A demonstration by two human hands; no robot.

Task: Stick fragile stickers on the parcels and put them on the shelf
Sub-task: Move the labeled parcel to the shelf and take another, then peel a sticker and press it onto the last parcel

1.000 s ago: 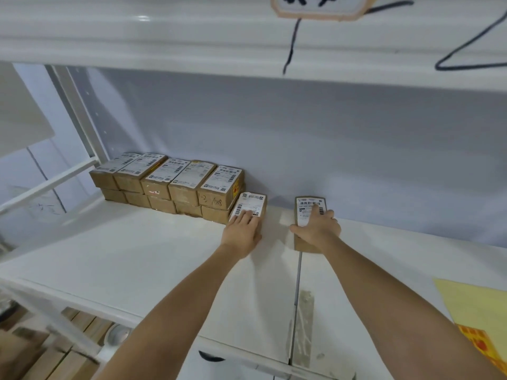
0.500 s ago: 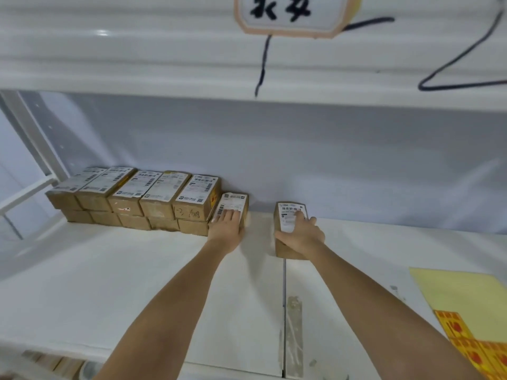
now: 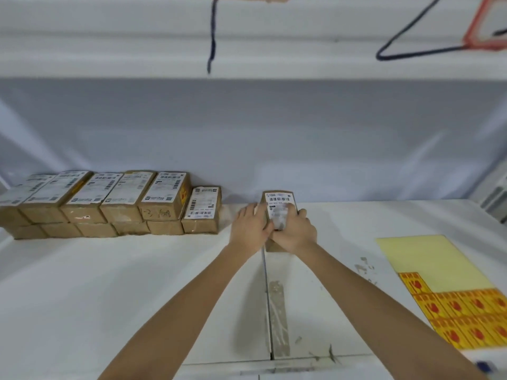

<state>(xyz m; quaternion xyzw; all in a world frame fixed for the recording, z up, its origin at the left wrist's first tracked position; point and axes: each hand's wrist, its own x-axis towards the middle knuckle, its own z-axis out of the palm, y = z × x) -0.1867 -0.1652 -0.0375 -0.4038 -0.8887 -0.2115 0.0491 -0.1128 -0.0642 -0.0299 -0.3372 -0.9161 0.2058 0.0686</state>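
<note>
Both hands meet on one brown parcel point(image 3: 278, 207) that sits on the white shelf point(image 3: 109, 283) near its back edge, roughly midway along it, just over the seam point(image 3: 267, 297) where two shelf boards join. The right hand point(image 3: 295, 233) grasps the parcel from the near right side, with its fingers curled over the printed label on top. The left hand point(image 3: 251, 229) lies against the parcel's left side with fingers fairly straight and the thumb touching the near corner; whether it truly grips cannot be told, so it reads as a flat, pressing hand.

To the left, along the back edge, stands a row of stacked parcels point(image 3: 90, 204), two layers high, each top box bearing a white label. At the right end of that row a single parcel point(image 3: 203, 209) stands lower than the others, touching the stack beside it and set apart from the held parcel by a bare stretch of shelf.

At the right edge of the shelf lies a yellow sticker sheet point(image 3: 436, 264); its far part is plain backing, while its near part carries rows of orange and red fragile stickers point(image 3: 472, 316). An upper shelf point(image 3: 247, 50) spans the top, with a dark cable point(image 3: 211, 37) hanging down across its front
</note>
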